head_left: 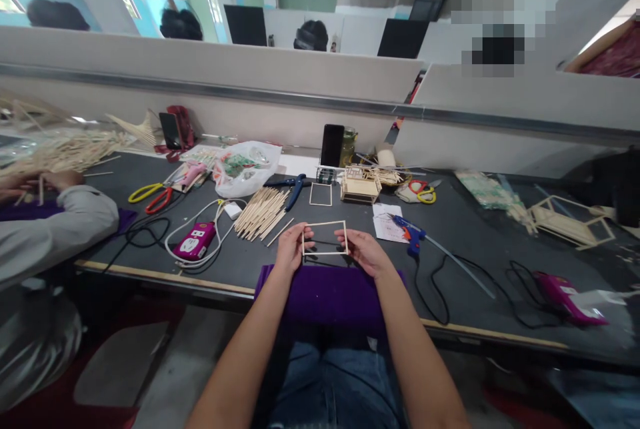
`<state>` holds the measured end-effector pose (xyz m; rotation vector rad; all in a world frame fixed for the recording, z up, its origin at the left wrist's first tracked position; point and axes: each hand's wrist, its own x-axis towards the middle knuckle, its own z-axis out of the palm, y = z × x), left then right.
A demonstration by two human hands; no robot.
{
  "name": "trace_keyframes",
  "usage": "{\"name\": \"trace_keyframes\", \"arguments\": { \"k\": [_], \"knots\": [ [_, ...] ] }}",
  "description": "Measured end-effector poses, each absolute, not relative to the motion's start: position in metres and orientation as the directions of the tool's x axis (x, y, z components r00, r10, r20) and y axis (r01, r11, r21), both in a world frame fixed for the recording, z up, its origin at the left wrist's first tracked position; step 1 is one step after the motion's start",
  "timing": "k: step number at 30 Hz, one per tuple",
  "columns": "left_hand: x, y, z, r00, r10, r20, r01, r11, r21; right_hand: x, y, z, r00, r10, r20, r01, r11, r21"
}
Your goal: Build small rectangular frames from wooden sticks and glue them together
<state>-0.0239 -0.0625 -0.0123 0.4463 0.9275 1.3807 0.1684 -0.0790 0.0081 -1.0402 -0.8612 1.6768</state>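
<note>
A rectangular frame of thin wooden sticks (325,253) is held up between my two hands, just above the table edge. My left hand (291,246) grips its left side, fingers reaching behind the stick. On the opposite side, my right hand (367,250) pinches the right stick between thumb and fingers. A similar stick frame (321,195) lies flat on the table beyond. Behind that to the right sits a small box-like stick model (360,187). To the left is a pile of loose wooden sticks (261,213). A blue glue gun (413,234) lies right of my hands.
Blue-handled pliers (296,192) lie behind the sticks. Purple power strips (196,242) with trailing cables sit on both sides. Scissors (426,193) lie at the back right. A purple cloth (330,295) hangs at the table edge. At left, a co-worker's sleeve (87,212) rests on the table.
</note>
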Motion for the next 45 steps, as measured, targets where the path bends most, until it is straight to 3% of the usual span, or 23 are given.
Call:
{"name": "trace_keyframes", "arguments": {
  "k": [6, 12, 18, 21, 26, 32, 34, 36, 39, 41, 43, 45],
  "knots": [
    [-0.028, -0.062, -0.013, 0.016, 0.941, -0.338, -0.699, 0.252, 0.669, 0.165, -0.082, 0.012, -0.061, 0.983, -0.175, -0.488, -0.183, -0.853],
    [-0.029, -0.061, -0.012, 0.013, 0.927, -0.374, -0.724, 0.266, 0.636, 0.205, -0.093, 0.025, 0.225, 0.972, 0.063, -0.653, 0.199, -0.731],
    [-0.029, -0.061, -0.01, 0.011, 0.92, -0.392, -0.735, 0.273, 0.62, 0.254, -0.111, 0.031, 0.492, 0.858, 0.146, -0.6, 0.456, -0.658],
    [-0.03, -0.06, -0.01, 0.015, 0.92, -0.392, -0.738, 0.274, 0.616, 0.245, -0.113, 0.031, 0.5, 0.856, 0.128, -0.506, 0.409, -0.759],
    [-0.03, -0.059, -0.013, 0.009, 0.923, -0.385, -0.744, 0.264, 0.614, 0.197, -0.119, 0.022, 0.362, 0.932, 0.028, -0.188, 0.103, -0.977],
    [-0.03, -0.059, -0.014, 0.029, 0.928, -0.372, -0.75, 0.266, 0.605, 0.168, -0.127, 0.011, -0.051, 0.998, -0.044, -0.029, -0.046, -0.999],
    [-0.03, -0.059, -0.013, 0.024, 0.925, -0.378, -0.742, 0.27, 0.613, 0.165, -0.126, 0.009, -0.084, 0.996, -0.031, 0.028, -0.029, -0.999],
    [-0.03, -0.059, -0.013, 0.015, 0.924, -0.381, -0.732, 0.27, 0.626, 0.168, -0.126, 0.01, 0.041, 0.999, 0.026, 0.057, 0.023, -0.998],
    [-0.029, -0.06, -0.013, 0.01, 0.928, -0.371, -0.724, 0.263, 0.637, 0.187, -0.129, 0.018, 0.421, 0.897, 0.138, -0.135, 0.212, -0.968],
    [-0.029, -0.059, -0.014, 0.015, 0.932, -0.363, -0.725, 0.26, 0.637, 0.206, -0.133, 0.026, 0.575, 0.799, 0.175, -0.29, 0.4, -0.87],
    [-0.029, -0.059, -0.015, 0.019, 0.932, -0.362, -0.732, 0.259, 0.63, 0.221, -0.135, 0.033, 0.604, 0.775, 0.185, -0.388, 0.489, -0.782],
    [-0.029, -0.058, -0.016, 0.019, 0.931, -0.365, -0.744, 0.257, 0.616, 0.226, -0.133, 0.036, 0.572, 0.809, 0.139, -0.452, 0.452, -0.769]
  ]
}}
